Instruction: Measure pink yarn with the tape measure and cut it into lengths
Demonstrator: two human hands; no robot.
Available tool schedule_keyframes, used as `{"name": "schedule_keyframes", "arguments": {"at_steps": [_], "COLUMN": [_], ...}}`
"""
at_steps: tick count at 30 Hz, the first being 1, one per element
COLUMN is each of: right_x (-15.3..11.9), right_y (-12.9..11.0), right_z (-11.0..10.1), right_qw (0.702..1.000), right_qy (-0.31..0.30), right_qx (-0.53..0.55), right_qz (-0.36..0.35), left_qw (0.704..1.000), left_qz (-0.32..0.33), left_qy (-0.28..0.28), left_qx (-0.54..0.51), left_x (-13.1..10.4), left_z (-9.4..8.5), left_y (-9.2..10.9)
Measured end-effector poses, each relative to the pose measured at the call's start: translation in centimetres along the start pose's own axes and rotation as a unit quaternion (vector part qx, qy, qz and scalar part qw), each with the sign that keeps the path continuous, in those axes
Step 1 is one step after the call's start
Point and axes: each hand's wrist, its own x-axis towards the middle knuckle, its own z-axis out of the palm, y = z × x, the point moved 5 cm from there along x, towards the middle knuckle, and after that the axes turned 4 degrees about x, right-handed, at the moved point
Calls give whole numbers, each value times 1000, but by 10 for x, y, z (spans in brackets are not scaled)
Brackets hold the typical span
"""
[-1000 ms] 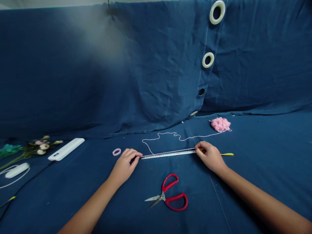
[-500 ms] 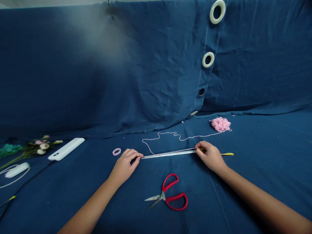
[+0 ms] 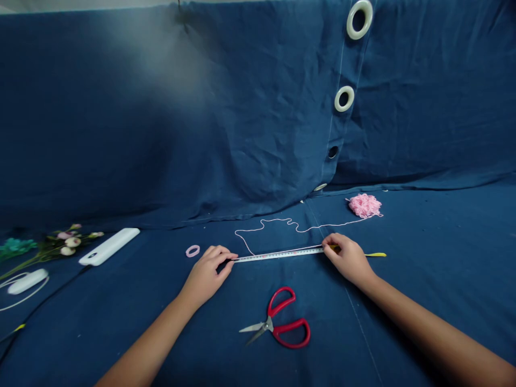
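Your left hand [image 3: 207,270] rests palm down on the blue cloth [image 3: 423,247], fingers curled, with the fingertips pressing the near-left end of the measuring tape [image 3: 278,253]. Your right hand [image 3: 349,258] lies palm down too, fingers bent over the tape's other end, pinning it flat; a short yellow tail of the tape [image 3: 374,255] sticks out past that hand to the right. Between your hands the tape lies stretched straight on the cloth.

Set against the picture from a second ago, almost nothing differs: both hands sit in the same places and the tape holds the same line. Your left fingertips have crept only a touch toward the tape's end, and the view itself has barely shifted.

Behind the tape, a thin pink thread [image 3: 282,223] loops across the cloth and runs right to a small pink yarn bundle [image 3: 365,205], well apart from your right hand. Its near end comes down to meet the tape just right of your left fingertips. A little pink ring [image 3: 193,251] lies just beside your left hand, on its far side. The red-handled scissors [image 3: 278,321] lie closed on the cloth near you, between your forearms, untouched.

Far left are a white case [image 3: 109,246], some artificial flowers [image 3: 52,244] and a white device with a cord [image 3: 27,281].
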Motion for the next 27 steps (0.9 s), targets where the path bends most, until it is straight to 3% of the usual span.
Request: {"name": "schedule_keyframes", "arguments": {"at_steps": [16,27], "right_x": [-1,-1], "right_y": [0,0], "right_z": [0,0], "right_qw": [1000,1000], "right_qy": [-1,-2], "right_qx": [-1,-8], "right_qz": [4,3], "left_qw": [1000,998], "left_qz": [-11,15], "left_qy": [4,20], "left_qx": [-3,50], "left_x": [-1,5], "left_z": [-7,5], "left_y": [5,13]}}
